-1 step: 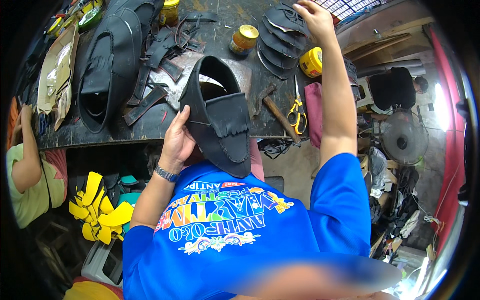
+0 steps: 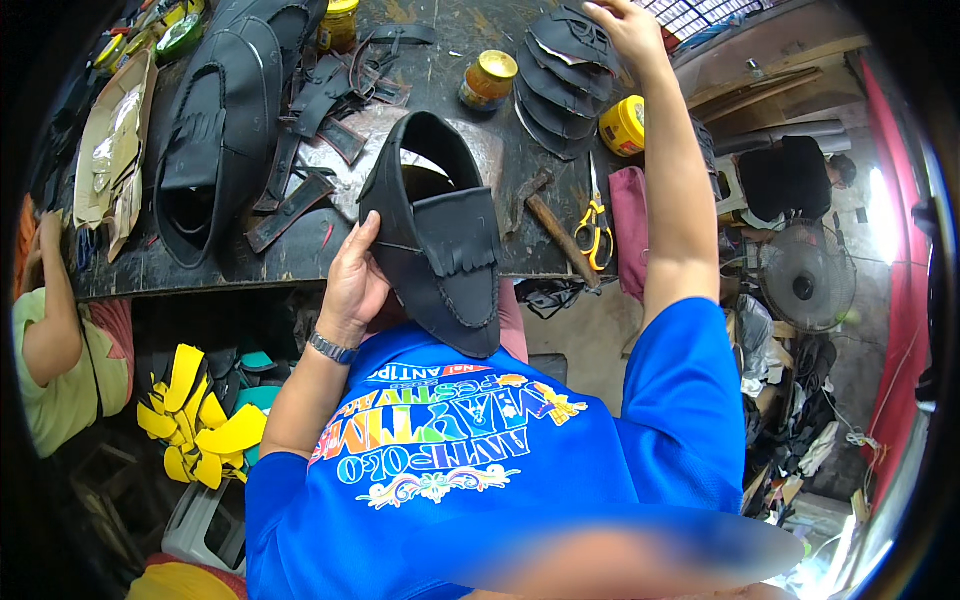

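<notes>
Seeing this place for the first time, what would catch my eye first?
Probably the black shoe upper, mid-picture, held in the left hand. Next, perhaps, the bright blue shirt filling the lower middle, and the heap of yellow pieces at lower left.

Shoe uppers [image 2: 455, 238], a hammer [image 2: 558, 230] and scissors [image 2: 595, 212] show a shoemaking workshop.

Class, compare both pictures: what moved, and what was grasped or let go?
The right elbow seems to have edged slightly rightward; nothing was visibly grasped or released. The left hand still holds the black upper; the right hand remains by the stack. Hammer and scissors stayed put.
</notes>
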### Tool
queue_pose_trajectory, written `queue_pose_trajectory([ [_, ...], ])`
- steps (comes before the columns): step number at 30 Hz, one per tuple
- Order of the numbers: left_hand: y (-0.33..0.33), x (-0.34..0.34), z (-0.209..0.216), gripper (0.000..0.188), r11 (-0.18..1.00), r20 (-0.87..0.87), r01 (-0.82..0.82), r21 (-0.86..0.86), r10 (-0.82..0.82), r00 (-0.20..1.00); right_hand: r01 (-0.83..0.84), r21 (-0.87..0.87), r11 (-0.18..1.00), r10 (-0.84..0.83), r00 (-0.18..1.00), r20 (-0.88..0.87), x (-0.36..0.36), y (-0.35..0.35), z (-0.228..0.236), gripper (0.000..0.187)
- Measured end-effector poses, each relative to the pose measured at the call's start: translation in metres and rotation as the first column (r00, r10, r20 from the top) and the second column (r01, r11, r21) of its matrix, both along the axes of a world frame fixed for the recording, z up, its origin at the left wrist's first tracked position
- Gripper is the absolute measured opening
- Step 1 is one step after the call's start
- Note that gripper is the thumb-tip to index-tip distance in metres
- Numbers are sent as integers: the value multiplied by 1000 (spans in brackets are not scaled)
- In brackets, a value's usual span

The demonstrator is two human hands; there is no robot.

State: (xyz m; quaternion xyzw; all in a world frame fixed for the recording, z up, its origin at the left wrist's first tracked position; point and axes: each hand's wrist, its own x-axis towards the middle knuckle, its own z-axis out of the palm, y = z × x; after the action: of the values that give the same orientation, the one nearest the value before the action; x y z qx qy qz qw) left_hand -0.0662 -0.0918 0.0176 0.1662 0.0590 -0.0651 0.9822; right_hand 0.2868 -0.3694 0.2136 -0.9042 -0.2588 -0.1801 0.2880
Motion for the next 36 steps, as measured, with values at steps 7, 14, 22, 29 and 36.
queue_pose_trajectory([
  [7, -2, 7, 0, 33, 1000, 5, -20, -14, 20, 1000, 214, -602, 769, -249, 968, 26, 126, 21, -47, 54],
  [14, 2, 8, -3, 34, 997, 5, 18, -82, -17, 1000, 318, -683, 657, -458, 889, -27, 144, 40, -63, 78],
  [22, 2, 7, -2, 35, 998, -24, 4, -66, -6, 1000, 227, -755, 615, -502, 851, -154, 194, 23, -81, 68],
  [29, 3, 7, 1, 35, 998, -6, 19, -65, -20, 1000, 29, -596, 802, -247, 925, -287, 203, 9, -76, 46],
  [36, 2, 7, 2, 35, 999, -51, 4, -53, -7, 999, 110, -246, 963, -225, 832, -508, 163, 4, -47, 32],
])
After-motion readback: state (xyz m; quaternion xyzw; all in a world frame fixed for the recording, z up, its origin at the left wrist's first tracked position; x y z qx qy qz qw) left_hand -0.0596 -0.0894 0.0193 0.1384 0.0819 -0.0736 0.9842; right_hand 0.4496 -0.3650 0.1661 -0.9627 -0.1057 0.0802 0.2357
